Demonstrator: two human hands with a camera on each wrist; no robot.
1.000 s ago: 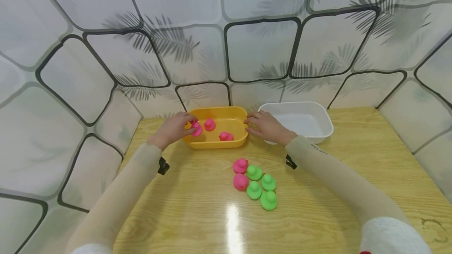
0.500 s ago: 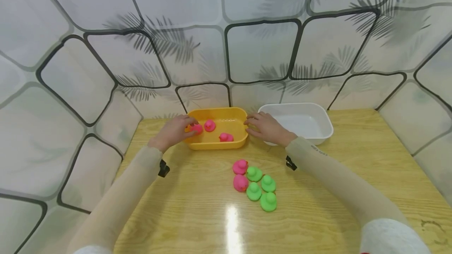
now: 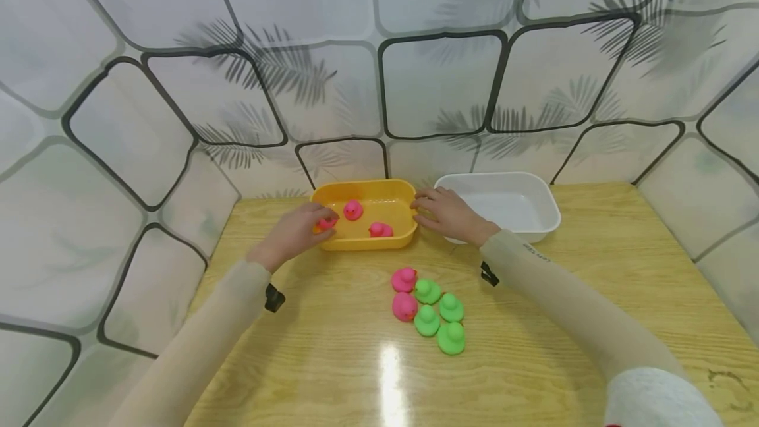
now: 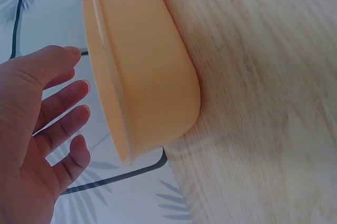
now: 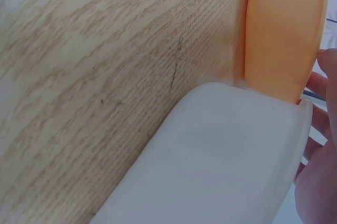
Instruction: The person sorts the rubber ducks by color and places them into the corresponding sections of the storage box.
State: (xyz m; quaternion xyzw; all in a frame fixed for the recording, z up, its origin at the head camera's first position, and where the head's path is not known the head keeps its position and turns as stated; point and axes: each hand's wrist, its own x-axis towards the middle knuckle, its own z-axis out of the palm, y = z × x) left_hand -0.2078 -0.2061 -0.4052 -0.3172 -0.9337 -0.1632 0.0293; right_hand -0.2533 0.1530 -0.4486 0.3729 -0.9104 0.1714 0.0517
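In the head view, my left hand point(image 3: 296, 232) hangs over the left end of a yellow tub point(image 3: 367, 244), fingers loosely bent. Beneath its fingertips a pink rubber duck point(image 3: 325, 223) lies in the tub, partly covered. The left wrist view shows that left palm with nothing between thumb and fingers, beside the tub's rim. My right hand point(image 3: 447, 213) is at the tub's right end, its fingertips at the rim, and extends over the corner of a white tub point(image 3: 536, 232). Two more pink ducks, one at the back point(image 3: 352, 210) and one at the front point(image 3: 381, 230), sit inside the yellow tub.
On the wooden table point(image 3: 332, 341), in front of the tubs, two pink ducks point(image 3: 405, 306) stand close beside several green ducks point(image 3: 451, 338). The white tub is right next to the yellow one. A patterned wall point(image 3: 439, 84) rises behind them.
My left hand has dropped slightly toward the tub's front left, and the pink duck under it shows less and sits lower. The right hand stays in place.
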